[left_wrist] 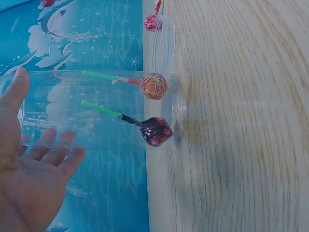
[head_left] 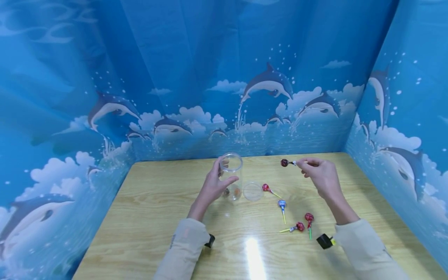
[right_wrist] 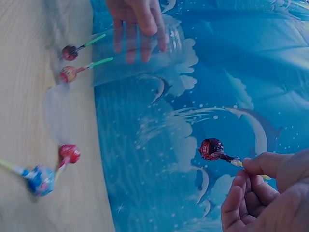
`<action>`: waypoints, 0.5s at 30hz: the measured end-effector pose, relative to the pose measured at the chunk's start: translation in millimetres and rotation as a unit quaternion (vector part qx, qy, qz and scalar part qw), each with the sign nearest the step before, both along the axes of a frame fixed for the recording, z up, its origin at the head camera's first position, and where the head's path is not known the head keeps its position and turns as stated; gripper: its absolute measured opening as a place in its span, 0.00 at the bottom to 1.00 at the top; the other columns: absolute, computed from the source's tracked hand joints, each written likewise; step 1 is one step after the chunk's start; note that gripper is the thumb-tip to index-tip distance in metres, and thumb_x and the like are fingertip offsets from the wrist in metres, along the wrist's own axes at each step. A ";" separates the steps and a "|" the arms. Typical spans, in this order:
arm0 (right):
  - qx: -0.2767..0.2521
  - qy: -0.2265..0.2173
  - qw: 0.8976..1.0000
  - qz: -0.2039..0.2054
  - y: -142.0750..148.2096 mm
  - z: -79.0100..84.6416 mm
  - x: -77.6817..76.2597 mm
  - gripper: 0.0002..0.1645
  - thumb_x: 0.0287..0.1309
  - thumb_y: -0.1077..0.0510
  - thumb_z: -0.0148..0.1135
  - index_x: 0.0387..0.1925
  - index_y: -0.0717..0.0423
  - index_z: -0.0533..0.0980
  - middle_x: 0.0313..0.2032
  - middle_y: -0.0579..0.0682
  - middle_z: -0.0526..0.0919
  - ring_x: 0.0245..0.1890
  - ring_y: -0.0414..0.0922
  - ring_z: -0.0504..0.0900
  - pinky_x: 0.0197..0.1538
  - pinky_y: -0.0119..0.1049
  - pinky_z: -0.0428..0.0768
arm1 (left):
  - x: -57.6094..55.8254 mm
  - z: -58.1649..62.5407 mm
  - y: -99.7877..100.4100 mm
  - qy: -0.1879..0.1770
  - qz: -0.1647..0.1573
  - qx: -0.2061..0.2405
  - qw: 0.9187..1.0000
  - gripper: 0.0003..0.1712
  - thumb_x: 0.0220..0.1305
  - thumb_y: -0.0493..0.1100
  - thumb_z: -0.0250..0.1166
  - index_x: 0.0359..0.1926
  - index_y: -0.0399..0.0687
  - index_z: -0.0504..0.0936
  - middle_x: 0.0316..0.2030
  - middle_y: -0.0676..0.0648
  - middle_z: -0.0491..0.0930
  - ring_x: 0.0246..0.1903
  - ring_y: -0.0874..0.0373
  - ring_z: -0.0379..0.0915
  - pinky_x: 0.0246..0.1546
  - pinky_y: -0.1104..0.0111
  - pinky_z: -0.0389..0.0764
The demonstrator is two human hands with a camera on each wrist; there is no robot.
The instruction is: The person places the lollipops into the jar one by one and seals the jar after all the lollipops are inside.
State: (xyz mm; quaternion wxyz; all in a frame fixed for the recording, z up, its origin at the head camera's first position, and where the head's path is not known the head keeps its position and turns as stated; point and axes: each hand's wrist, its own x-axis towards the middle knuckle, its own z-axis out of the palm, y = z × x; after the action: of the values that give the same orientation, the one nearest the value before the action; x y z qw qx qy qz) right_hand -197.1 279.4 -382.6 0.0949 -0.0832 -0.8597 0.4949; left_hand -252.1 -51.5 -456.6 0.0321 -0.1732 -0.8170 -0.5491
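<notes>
My left hand (head_left: 214, 182) grips a clear plastic jar (left_wrist: 111, 113), thumb on one side and fingers round the other. The jar stands upright with its mouth uncovered. Inside it are an orange-wrapped lollipop (left_wrist: 154, 87) and a dark-wrapped lollipop (left_wrist: 156, 132), heads down, green sticks up. To the jar's right, my right hand (head_left: 321, 175) pinches the stick of another dark red lollipop (right_wrist: 211, 149) between thumb and fingertips. That lollipop is held up in the air, its head pointing left toward the jar. A round clear lid (head_left: 253, 191) lies beside the jar's base.
On the wooden table (head_left: 157, 233) lie a red lollipop (head_left: 266, 188) by the lid, a blue lollipop (head_left: 282, 203) nearer me, and two more red lollipops (head_left: 308, 217) close to my right forearm. A blue dolphin-print curtain (head_left: 196, 77) borders the table's back and sides.
</notes>
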 end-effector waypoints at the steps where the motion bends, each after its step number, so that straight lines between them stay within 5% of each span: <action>1: -0.002 -0.001 1.000 0.002 -2.2 2.9 -0.8 0.30 0.68 0.41 0.67 0.54 0.64 0.83 0.36 0.49 0.86 0.31 0.39 0.82 0.34 0.31 0.83 | -0.2 -0.2 0.0 0.001 -0.001 0.001 1.000 0.51 0.63 0.47 0.76 0.79 0.54 0.56 0.70 0.42 0.70 0.69 0.45 0.67 0.71 0.49 0.67; 15: -0.084 0.058 0.994 0.037 -34.9 26.4 -13.9 0.24 0.67 0.49 0.70 0.51 0.68 0.83 0.36 0.51 0.88 0.30 0.39 0.87 0.39 0.30 0.87 | -0.7 -1.3 -0.7 -0.001 -0.005 0.007 1.000 0.52 0.63 0.47 0.76 0.80 0.54 0.55 0.71 0.41 0.69 0.70 0.45 0.66 0.72 0.49 0.66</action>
State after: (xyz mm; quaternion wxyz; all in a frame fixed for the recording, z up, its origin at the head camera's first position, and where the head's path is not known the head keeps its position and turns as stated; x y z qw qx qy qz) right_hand -211.0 244.4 -356.1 0.1189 -0.0303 -0.8106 0.5726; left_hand -252.8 -52.3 -457.9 0.0300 -0.1765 -0.8125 -0.5547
